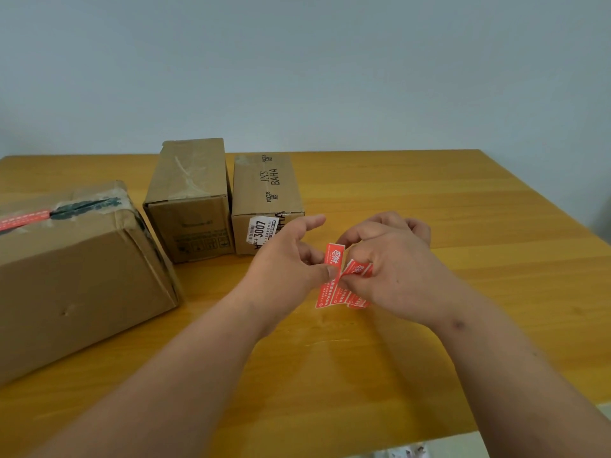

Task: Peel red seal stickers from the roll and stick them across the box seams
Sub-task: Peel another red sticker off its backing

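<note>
A strip of red seal stickers (330, 287) with white print hangs between both hands over the table's middle. My left hand (291, 262) pinches one red sticker (334, 256) whose top end stands up free of the strip. My right hand (390, 269) grips the rest of the strip, with another sticker end (358, 268) showing between its fingers. Three cardboard boxes stand at the left: a large box (76, 276) with a red sticker (23, 219) along its top seam, a middle box (188, 196), and a smaller printed box (264, 193) with a white label (261, 231).
The yellow wooden table (446, 219) reaches to the pale wall at the back. Its front right corner shows at the lower right, with floor beyond it. The boxes fill the left side; bare tabletop lies to the right of my hands.
</note>
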The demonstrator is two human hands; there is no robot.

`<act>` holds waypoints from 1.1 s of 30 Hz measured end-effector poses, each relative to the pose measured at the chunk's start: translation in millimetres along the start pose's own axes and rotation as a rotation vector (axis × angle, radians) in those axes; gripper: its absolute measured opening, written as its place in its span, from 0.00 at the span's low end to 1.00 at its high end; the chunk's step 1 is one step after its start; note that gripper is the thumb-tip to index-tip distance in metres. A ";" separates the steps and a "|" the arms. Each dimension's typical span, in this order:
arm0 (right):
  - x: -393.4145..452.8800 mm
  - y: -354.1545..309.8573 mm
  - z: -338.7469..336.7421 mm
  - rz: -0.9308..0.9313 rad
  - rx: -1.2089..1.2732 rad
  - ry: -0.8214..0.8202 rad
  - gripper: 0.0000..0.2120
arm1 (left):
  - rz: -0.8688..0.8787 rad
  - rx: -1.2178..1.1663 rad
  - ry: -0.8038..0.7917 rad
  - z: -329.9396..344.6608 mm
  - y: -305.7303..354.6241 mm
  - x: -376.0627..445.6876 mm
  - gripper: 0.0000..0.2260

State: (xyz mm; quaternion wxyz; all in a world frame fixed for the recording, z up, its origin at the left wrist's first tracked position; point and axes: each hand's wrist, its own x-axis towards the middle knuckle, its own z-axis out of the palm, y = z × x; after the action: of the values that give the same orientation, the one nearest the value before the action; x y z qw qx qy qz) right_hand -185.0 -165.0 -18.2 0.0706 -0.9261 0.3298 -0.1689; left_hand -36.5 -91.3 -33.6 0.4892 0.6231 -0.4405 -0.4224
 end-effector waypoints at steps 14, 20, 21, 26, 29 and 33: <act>3.1 2.6 -10.1 0.083 0.024 -0.103 0.06 | 0.037 -0.121 -0.016 5.5 5.6 -4.3 0.35; 2.8 0.1 -9.4 0.051 -0.018 -0.089 0.04 | -0.006 0.013 -0.045 2.0 1.3 0.8 0.40; 2.2 -0.1 -8.9 0.041 -0.034 -0.091 0.05 | -0.009 0.020 -0.048 2.2 0.3 0.9 0.39; 0.0 1.0 -5.2 -0.005 -0.039 -0.064 0.05 | -0.033 -0.001 -0.001 3.4 -2.9 1.3 0.38; -0.6 3.6 -0.4 -0.042 -0.045 -0.010 0.04 | -0.054 -0.021 0.028 4.2 -2.8 1.5 0.37; -1.7 2.7 -0.9 -0.032 0.000 0.015 0.07 | -0.065 -0.068 0.035 4.5 -1.5 1.8 0.36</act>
State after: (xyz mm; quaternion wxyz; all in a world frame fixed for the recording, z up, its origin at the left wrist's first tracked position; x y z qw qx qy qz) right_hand -188.1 -166.0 -18.4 0.0652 -0.9299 0.3156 -0.1771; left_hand -40.2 -93.9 -35.9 0.5038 0.6273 -0.3968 -0.4418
